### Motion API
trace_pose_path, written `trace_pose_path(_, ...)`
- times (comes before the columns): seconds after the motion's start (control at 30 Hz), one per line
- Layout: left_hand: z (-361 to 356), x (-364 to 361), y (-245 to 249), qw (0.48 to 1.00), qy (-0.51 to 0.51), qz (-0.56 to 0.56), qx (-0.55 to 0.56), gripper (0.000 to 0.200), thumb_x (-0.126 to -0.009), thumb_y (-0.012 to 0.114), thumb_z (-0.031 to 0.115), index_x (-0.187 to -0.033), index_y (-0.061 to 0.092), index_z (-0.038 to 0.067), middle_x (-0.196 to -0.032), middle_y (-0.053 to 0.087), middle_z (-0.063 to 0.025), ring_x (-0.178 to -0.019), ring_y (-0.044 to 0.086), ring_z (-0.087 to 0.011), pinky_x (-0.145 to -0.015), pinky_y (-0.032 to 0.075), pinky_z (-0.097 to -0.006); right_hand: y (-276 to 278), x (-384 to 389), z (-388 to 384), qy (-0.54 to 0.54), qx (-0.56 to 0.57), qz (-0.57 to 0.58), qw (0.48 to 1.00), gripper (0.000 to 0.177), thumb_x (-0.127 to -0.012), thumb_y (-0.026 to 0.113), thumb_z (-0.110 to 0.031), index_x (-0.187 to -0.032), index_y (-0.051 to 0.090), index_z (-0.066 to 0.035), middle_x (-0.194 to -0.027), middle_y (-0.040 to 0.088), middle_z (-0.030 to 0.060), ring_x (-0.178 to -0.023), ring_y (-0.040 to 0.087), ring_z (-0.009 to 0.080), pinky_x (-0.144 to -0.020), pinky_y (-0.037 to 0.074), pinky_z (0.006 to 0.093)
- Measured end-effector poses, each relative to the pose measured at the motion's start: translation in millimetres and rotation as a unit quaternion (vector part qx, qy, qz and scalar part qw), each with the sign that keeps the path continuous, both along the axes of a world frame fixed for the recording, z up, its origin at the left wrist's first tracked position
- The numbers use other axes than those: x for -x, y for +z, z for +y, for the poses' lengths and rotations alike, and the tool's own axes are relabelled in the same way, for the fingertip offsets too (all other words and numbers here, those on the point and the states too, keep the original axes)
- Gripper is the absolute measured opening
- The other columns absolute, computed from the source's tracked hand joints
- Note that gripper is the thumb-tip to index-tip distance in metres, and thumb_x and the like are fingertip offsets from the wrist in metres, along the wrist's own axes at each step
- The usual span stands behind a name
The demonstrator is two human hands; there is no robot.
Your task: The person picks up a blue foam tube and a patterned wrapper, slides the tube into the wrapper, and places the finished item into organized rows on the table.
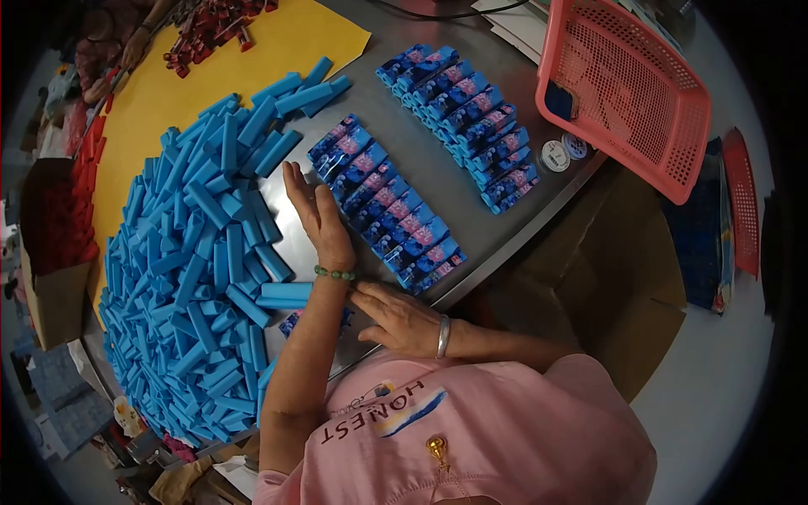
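Note:
My left hand (324, 223), with a green bead bracelet, is raised over the metal table (290, 202) with its fingers stretched out, holding nothing visible. Beside the left wrist, my right hand (396, 320), wearing a silver bangle, lies with spread fingers. Light-blue sticks (286, 292) lie just left of my left forearm. Partly hidden under that forearm is a printed blue-and-pink piece (290, 323). A slanting row of printed packs (391, 206) runs beyond the hands, and a second stacked row (463, 114) lies farther back. To the left spreads a large heap of blue sticks (194, 269).
A yellow sheet (286, 38) holds dark red pieces (215, 29). A pink basket (631, 93) hangs over the right table edge, near two round labelled items (555, 156). An open cardboard box (623, 278) stands below. Another person's hand (135, 48) shows at upper left.

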State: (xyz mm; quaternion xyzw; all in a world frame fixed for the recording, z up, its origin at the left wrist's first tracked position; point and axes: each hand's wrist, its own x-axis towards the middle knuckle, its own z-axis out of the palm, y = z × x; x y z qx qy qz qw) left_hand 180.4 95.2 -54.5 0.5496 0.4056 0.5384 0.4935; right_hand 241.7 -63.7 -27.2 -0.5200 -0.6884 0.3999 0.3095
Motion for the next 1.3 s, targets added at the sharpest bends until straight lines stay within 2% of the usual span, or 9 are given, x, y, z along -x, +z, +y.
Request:
trace_pose_path(0.2, -11, -13, 2, 0.999, 0.005, 0.036, -0.025, 0.074, -0.094, 0.049, 0.037, -0.149, 0.012, 0.003, -0.153, 0.012, -0.0197, -0.142, 0.015, -0.0316, -0.115, 0.014, -0.0419, -1, -9, -9, -0.022, -0.002, -0.008, 1.000, 0.062, -0.080, 0.068, -0.018, -0.130, 0.041, 0.007, -0.134, 0.041, 0.0256, -0.125, 0.042, 0.0377, -0.104, 0.038, 0.0398)
trace_pose_path(0.6, -7, -11, 1, 0.999, 0.032, 0.017, -0.034, 0.076, -0.091, 0.052, 0.040, -0.147, 0.018, 0.001, -0.150, 0.021, -0.0187, -0.139, 0.020, -0.0318, -0.112, 0.018, -0.0416, 4, -15, -10, -0.030, -0.005, 0.011, 0.999, 0.059, -0.080, 0.068, -0.013, -0.129, 0.042, 0.008, -0.134, 0.042, 0.0263, -0.124, 0.044, 0.0382, -0.102, 0.040, 0.0401)
trace_pose_path(0.63, -2, -5, 3, 0.997, 0.054, 0.045, -0.041, 0.065, -0.091, 0.055, 0.031, -0.143, 0.029, 0.001, -0.145, 0.029, -0.0181, -0.135, 0.028, -0.0320, -0.111, 0.021, -0.0418, 4, -16, -9, -0.032, -0.006, 0.010, 0.999, 0.059, -0.080, 0.068, -0.013, -0.129, 0.042, 0.008, -0.134, 0.042, 0.0263, -0.124, 0.044, 0.0382, -0.102, 0.040, 0.0401)
trace_pose_path(0.73, 42, 23, 12, 0.925, 0.104, 0.284, -0.229, 0.045, -0.085, 0.061, 0.010, -0.128, 0.050, 0.004, -0.125, 0.049, -0.0178, -0.119, 0.045, -0.0349, -0.101, 0.032, -0.0454, 1, -15, -8, -0.053, -0.038, 0.036, 0.997, 0.059, -0.080, 0.067, -0.012, -0.130, 0.042, 0.008, -0.136, 0.041, 0.0258, -0.126, 0.043, 0.0375, -0.102, 0.039, 0.0397)
trace_pose_path(0.87, 89, 35, 10, 0.823, 0.136, 0.504, -0.224, 0.039, -0.078, 0.064, 0.009, -0.116, 0.057, 0.005, -0.115, 0.056, -0.0142, -0.108, 0.050, -0.0343, -0.088, 0.038, -0.0443, 4, -12, -8, -0.068, -0.020, 0.046, 0.996, 0.056, -0.082, 0.065, -0.014, -0.129, 0.042, 0.006, -0.137, 0.040, 0.0235, -0.127, 0.041, 0.0370, -0.104, 0.037, 0.0404)
trace_pose_path(0.93, 98, 33, 15, 0.714, 0.052, 0.682, -0.149, 0.030, -0.076, 0.063, 0.007, -0.106, 0.059, 0.006, -0.109, 0.056, -0.0133, -0.104, 0.052, -0.0331, -0.085, 0.039, -0.0436, 6, -12, -8, -0.063, -0.015, 0.057, 0.996, 0.055, -0.083, 0.065, -0.014, -0.129, 0.043, 0.006, -0.136, 0.041, 0.0229, -0.126, 0.041, 0.0366, -0.104, 0.037, 0.0404)
trace_pose_path(1.03, 103, 32, 11, 0.703, 0.050, 0.690, -0.166, 0.024, -0.075, 0.063, 0.007, -0.099, 0.059, 0.007, -0.104, 0.056, -0.0127, -0.100, 0.054, -0.0316, -0.083, 0.039, -0.0429, 10, -10, -6, -0.056, -0.018, 0.051, 0.997, 0.048, -0.083, 0.065, -0.013, -0.124, 0.048, 0.005, -0.130, 0.046, 0.0215, -0.120, 0.047, 0.0350, -0.099, 0.041, 0.0397)
trace_pose_path(1.17, 89, 46, 9, 0.748, 0.046, 0.637, -0.180, 0.026, -0.075, 0.063, 0.004, -0.100, 0.058, 0.006, -0.103, 0.055, -0.0134, -0.099, 0.054, -0.0325, -0.080, 0.041, -0.0434, 30, -11, 6, -0.063, -0.048, 0.084, 0.993, 0.035, -0.084, 0.064, -0.011, -0.114, 0.054, 0.003, -0.113, 0.055, 0.0168, -0.094, 0.060, 0.0295, -0.082, 0.048, 0.0370)
trace_pose_path(1.3, 40, 66, 42, 0.932, 0.012, 0.319, -0.174, 0.032, -0.076, 0.060, -0.008, -0.105, 0.053, 0.002, -0.100, 0.052, -0.0130, -0.093, 0.056, -0.0300, -0.079, 0.046, -0.0377, 44, -13, 26, -0.104, -0.090, 0.164, 0.977, 0.029, -0.082, 0.063, -0.004, -0.111, 0.057, 0.001, -0.101, 0.059, 0.0135, -0.072, 0.063, 0.0243, -0.066, 0.051, 0.0320)
